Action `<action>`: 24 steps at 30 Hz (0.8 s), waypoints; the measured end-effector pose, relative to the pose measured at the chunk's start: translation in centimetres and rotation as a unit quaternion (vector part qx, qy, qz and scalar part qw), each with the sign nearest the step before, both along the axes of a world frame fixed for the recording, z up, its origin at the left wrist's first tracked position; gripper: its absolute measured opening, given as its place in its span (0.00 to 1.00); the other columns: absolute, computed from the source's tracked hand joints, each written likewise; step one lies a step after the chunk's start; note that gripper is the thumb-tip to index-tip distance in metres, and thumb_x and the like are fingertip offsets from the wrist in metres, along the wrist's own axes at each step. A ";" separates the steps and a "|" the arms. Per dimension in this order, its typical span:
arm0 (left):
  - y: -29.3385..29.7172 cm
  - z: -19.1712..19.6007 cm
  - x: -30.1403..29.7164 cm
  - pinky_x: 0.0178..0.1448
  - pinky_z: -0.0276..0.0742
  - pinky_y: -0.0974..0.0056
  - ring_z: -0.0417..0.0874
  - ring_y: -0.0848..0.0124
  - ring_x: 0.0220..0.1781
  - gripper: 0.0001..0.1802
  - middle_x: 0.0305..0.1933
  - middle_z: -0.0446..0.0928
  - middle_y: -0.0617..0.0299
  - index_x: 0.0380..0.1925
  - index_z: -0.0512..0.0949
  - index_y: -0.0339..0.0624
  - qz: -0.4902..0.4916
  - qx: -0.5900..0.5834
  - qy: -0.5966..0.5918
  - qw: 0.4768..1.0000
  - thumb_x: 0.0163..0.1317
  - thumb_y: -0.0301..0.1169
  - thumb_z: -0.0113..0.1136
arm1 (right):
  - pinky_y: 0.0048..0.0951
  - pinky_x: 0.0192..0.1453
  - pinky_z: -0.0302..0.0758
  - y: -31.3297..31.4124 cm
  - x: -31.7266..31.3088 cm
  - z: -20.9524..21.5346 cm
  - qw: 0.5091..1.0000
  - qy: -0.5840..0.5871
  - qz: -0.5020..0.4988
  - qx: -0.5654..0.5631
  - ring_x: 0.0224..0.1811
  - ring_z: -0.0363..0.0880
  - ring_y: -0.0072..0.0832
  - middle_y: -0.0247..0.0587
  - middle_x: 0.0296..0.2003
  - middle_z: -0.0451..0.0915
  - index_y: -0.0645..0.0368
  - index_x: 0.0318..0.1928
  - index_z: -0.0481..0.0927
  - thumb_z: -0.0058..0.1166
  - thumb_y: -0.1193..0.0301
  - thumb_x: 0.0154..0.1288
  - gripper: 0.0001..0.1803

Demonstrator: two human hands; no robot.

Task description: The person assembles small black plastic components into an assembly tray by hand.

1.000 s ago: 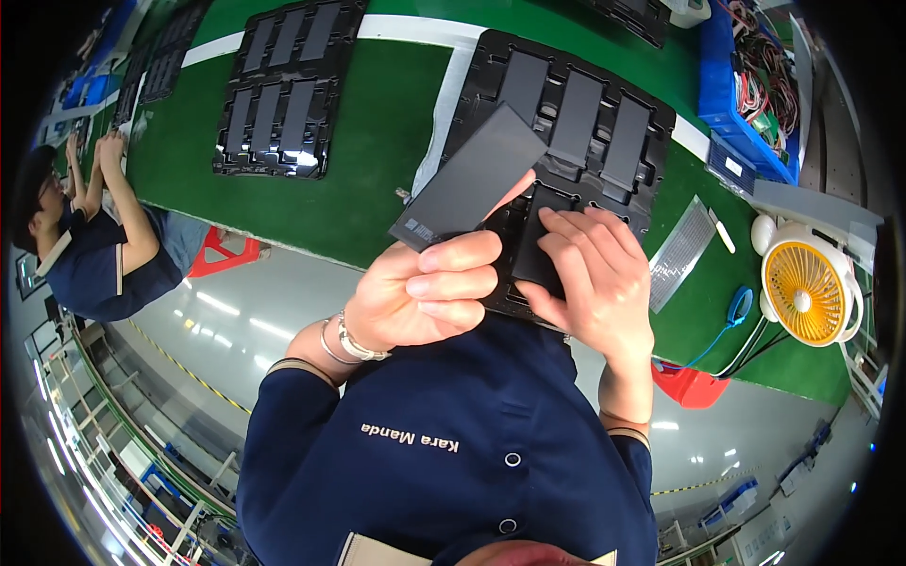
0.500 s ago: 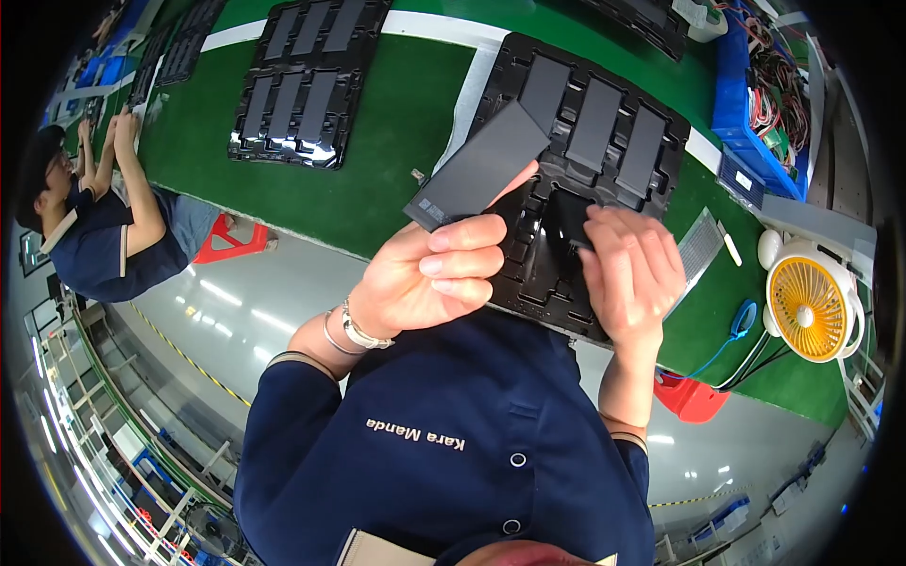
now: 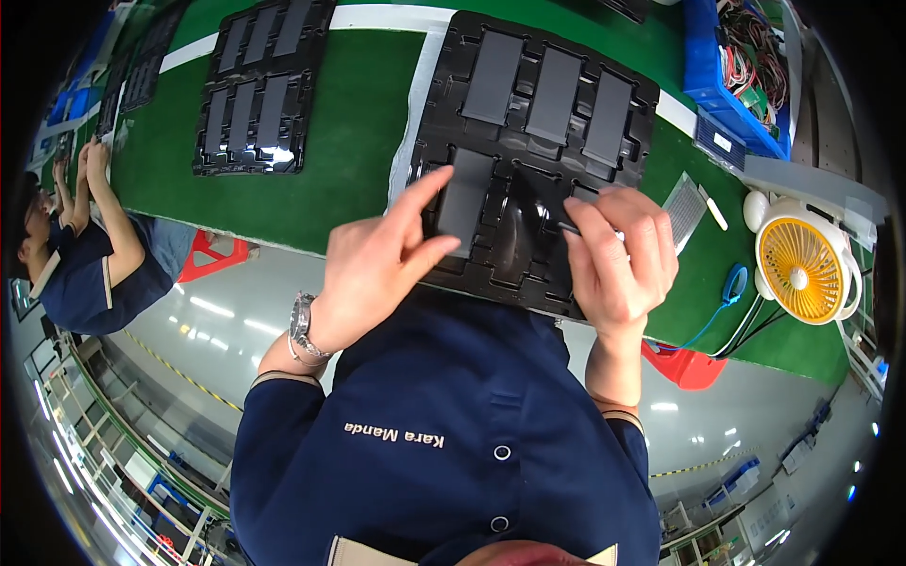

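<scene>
A black moulded tray (image 3: 517, 222) lies in front of me, with three flat dark grey rectangular blocks (image 3: 554, 94) in its far row. Another such block (image 3: 466, 200) sits in the near left compartment. My left hand (image 3: 373, 269) is at that block's left side, thumb and forefinger spread apart around its near end. The middle near compartment shows bare glossy plastic. Over the near right compartment, my right hand (image 3: 623, 255) is closed, fingers curled together. A thin dark piece with a small pale end shows between its fingers; its kind is hidden.
A second tray of blocks (image 3: 247, 113) lies farther left on the green bench (image 3: 354, 123). At right are a yellow-and-white fan (image 3: 798, 274), a blue cable (image 3: 736, 283) and a blue bin (image 3: 703, 57) of wires. A co-worker (image 3: 80, 245) sits at far left.
The block my left hand held tilted above the tray now lies in the near left compartment, and that hand has let go. My right hand stays over the near right compartment. The view has shifted slightly.
</scene>
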State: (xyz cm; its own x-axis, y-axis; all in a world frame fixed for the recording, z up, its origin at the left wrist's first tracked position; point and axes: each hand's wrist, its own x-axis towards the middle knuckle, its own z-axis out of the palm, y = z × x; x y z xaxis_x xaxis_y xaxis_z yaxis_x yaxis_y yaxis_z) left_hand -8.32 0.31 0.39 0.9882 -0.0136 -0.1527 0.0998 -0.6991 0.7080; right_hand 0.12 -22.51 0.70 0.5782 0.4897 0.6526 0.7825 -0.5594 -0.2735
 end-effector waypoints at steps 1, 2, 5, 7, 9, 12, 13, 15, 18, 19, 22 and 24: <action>0.1 -0.3 0.0 0.25 0.68 0.68 0.72 0.74 0.16 0.31 0.16 0.67 0.66 0.63 0.71 0.49 0.015 0.019 -0.028 0.999 0.59 0.30 0.68 | 0.36 0.41 0.77 0.2 -0.5 0.1 1.000 0.015 -0.006 -0.003 0.37 0.79 0.39 0.40 0.32 0.76 0.60 0.37 0.85 0.66 0.77 0.36 0.19; 0.2 0.1 0.2 0.28 0.70 0.68 0.75 0.75 0.20 0.26 0.19 0.71 0.67 0.62 0.72 0.46 0.027 -0.088 0.026 0.995 0.64 0.35 0.63 | 0.36 0.40 0.75 0.5 -0.9 0.0 1.000 0.013 -0.018 0.001 0.37 0.75 0.37 0.37 0.31 0.72 0.57 0.38 0.87 0.66 0.75 0.34 0.22; -0.4 0.6 0.2 0.41 0.75 0.66 0.81 0.72 0.32 0.30 0.33 0.82 0.60 0.61 0.71 0.34 -0.033 -0.421 0.080 0.903 0.77 0.50 0.38 | 0.35 0.40 0.75 1.7 -2.1 0.5 0.999 -0.030 -0.020 -0.004 0.36 0.71 0.33 0.33 0.29 0.68 0.54 0.40 0.88 0.66 0.74 0.33 0.24; -1.5 0.0 0.1 0.66 0.70 0.59 0.78 0.65 0.57 0.34 0.62 0.73 0.49 0.64 0.65 0.29 -0.013 -0.514 0.111 0.850 0.78 0.49 0.27 | 0.34 0.42 0.75 2.8 -2.6 0.6 0.998 -0.035 0.045 -0.023 0.36 0.71 0.31 0.32 0.30 0.70 0.53 0.40 0.89 0.64 0.77 0.37 0.22; -2.3 0.8 1.3 0.69 0.67 0.59 0.75 0.64 0.61 0.30 0.64 0.70 0.50 0.63 0.66 0.29 0.032 -0.540 0.092 0.836 0.79 0.43 0.28 | 0.36 0.46 0.76 3.9 -1.9 -0.9 0.984 -0.167 0.029 -0.058 0.39 0.72 0.30 0.30 0.34 0.74 0.53 0.41 0.88 0.64 0.70 0.53 0.12; -2.5 0.5 1.5 0.62 0.72 0.61 0.76 0.68 0.55 0.24 0.60 0.73 0.53 0.64 0.64 0.32 0.107 -0.575 0.080 0.807 0.78 0.38 0.34 | 0.40 0.52 0.76 3.7 -1.9 0.3 0.997 -0.015 0.069 0.017 0.42 0.78 0.31 0.33 0.36 0.80 0.54 0.43 0.86 0.59 0.65 0.60 0.12; -2.4 0.2 1.6 0.58 0.74 0.63 0.78 0.71 0.49 0.23 0.57 0.74 0.55 0.65 0.63 0.34 0.122 -0.562 0.047 0.817 0.78 0.37 0.36 | 0.39 0.50 0.75 3.3 -1.8 1.0 0.995 0.038 0.077 0.044 0.43 0.77 0.35 0.35 0.38 0.80 0.56 0.43 0.85 0.61 0.69 0.56 0.13; -2.1 -0.1 1.8 0.54 0.75 0.65 0.79 0.72 0.45 0.21 0.50 0.76 0.57 0.64 0.61 0.35 0.082 -0.582 0.026 0.809 0.77 0.33 0.38 | 0.38 0.47 0.74 2.8 -1.5 0.9 0.980 0.141 0.052 0.127 0.42 0.77 0.39 0.39 0.37 0.79 0.59 0.40 0.83 0.63 0.75 0.53 0.12; -2.2 -0.3 2.2 0.47 0.77 0.69 0.79 0.75 0.40 0.21 0.43 0.75 0.59 0.63 0.57 0.36 0.048 -0.551 0.035 0.833 0.73 0.26 0.46 | 0.34 0.46 0.73 2.6 -0.8 0.8 0.904 0.376 0.061 0.193 0.39 0.77 0.35 0.42 0.35 0.78 0.63 0.39 0.81 0.61 0.79 0.58 0.07; -2.2 -0.4 2.2 0.47 0.77 0.69 0.79 0.75 0.40 0.21 0.43 0.75 0.59 0.63 0.57 0.36 0.048 -0.551 0.034 0.832 0.73 0.26 0.46 | 0.32 0.47 0.73 2.8 -0.8 0.7 0.857 0.454 0.077 0.232 0.39 0.77 0.32 0.41 0.36 0.78 0.63 0.38 0.80 0.59 0.78 0.60 0.06; -2.5 -0.2 2.1 0.46 0.79 0.69 0.79 0.76 0.40 0.24 0.43 0.74 0.60 0.63 0.56 0.36 0.043 -0.546 0.035 0.836 0.70 0.22 0.49 | 0.29 0.48 0.72 2.9 -1.1 -0.1 0.773 0.552 0.109 0.294 0.39 0.76 0.27 0.39 0.36 0.77 0.64 0.38 0.79 0.57 0.77 0.64 0.03; -2.6 0.3 2.2 0.46 0.79 0.69 0.79 0.76 0.40 0.26 0.44 0.73 0.60 0.63 0.55 0.36 0.058 -0.549 0.066 0.831 0.68 0.19 0.51 | 0.29 0.48 0.72 2.8 -1.1 -0.3 0.760 0.570 0.113 0.292 0.39 0.76 0.27 0.38 0.36 0.77 0.64 0.38 0.79 0.57 0.77 0.65 0.03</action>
State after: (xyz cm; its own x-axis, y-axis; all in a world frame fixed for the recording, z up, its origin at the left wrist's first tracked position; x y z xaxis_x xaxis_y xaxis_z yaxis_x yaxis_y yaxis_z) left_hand -6.10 -2.33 0.65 0.9682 -0.1223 -0.2183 0.2489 0.3805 0.8907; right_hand -1.00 -19.67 0.41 0.8755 0.4790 -0.0646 -0.0903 0.0310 -0.9954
